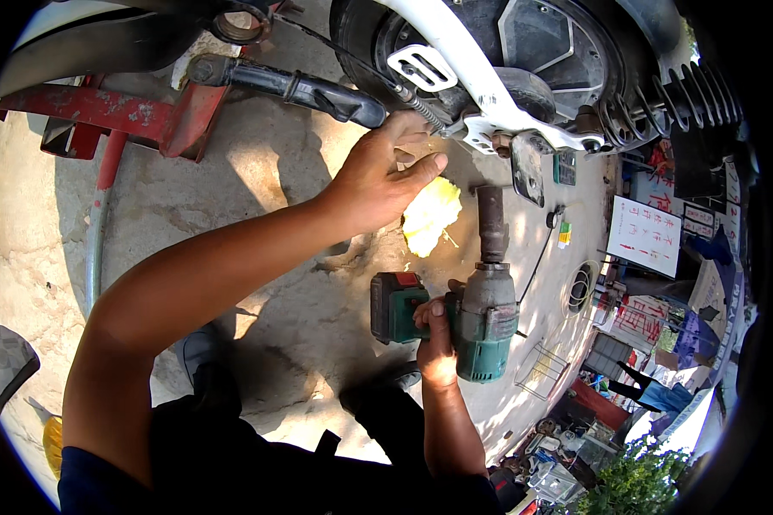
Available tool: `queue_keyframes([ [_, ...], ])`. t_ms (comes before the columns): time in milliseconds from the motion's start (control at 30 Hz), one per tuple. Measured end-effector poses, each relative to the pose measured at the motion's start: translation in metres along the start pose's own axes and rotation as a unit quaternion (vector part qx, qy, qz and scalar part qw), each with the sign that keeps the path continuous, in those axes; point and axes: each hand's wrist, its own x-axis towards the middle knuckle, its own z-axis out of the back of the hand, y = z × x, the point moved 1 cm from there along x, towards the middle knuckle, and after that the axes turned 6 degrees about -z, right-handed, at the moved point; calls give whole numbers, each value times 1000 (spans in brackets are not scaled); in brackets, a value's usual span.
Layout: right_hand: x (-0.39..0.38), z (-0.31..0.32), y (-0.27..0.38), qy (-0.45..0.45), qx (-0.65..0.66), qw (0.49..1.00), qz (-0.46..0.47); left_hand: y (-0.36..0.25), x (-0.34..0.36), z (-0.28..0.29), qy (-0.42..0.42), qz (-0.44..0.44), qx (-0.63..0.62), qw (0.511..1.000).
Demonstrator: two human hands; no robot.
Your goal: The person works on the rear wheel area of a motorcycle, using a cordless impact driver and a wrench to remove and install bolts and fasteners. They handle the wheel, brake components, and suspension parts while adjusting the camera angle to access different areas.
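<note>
My right hand (pixel 438 345) is wrapped round the handle of a green and grey cordless impact wrench (pixel 487 322). A long, rusty-brown socket (pixel 491 225) on its nose points up toward the vehicle, apart from it. Up by the wheel, my left hand (pixel 386 172) reaches to the end of a brake cable with a spring (pixel 421 110). Its thumb stands away from the fingers, which are partly hidden; whether they touch the cable I cannot tell. Close by are a white swingarm (pixel 468 51), a nut (pixel 502 144) and a wheel (pixel 537 43) with a dark hub.
A crumpled bright yellow piece (pixel 432 216) shows below my left hand. At the left stands a red metal stand (pixel 103 112), near a black footrest bar (pixel 301 90). A coil spring shock (pixel 696 99) hangs at the upper right. A wire rack (pixel 541 371) and a white sign (pixel 644 236) are farther right.
</note>
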Motion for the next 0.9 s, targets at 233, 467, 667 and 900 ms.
queue_keyframes([
  [233,5,-54,27,-71,103,990,60,10,21,-24,-71,1,-62,996],
  [467,12,-48,27,-97,-47,990,91,10,25,-26,-90,-14,-104,990],
  [667,13,-69,38,-201,63,970,121,2,27,-29,-100,-40,-82,991],
  [900,17,-75,40,-159,-6,984,83,2,32,-29,-82,-46,-155,983],
])
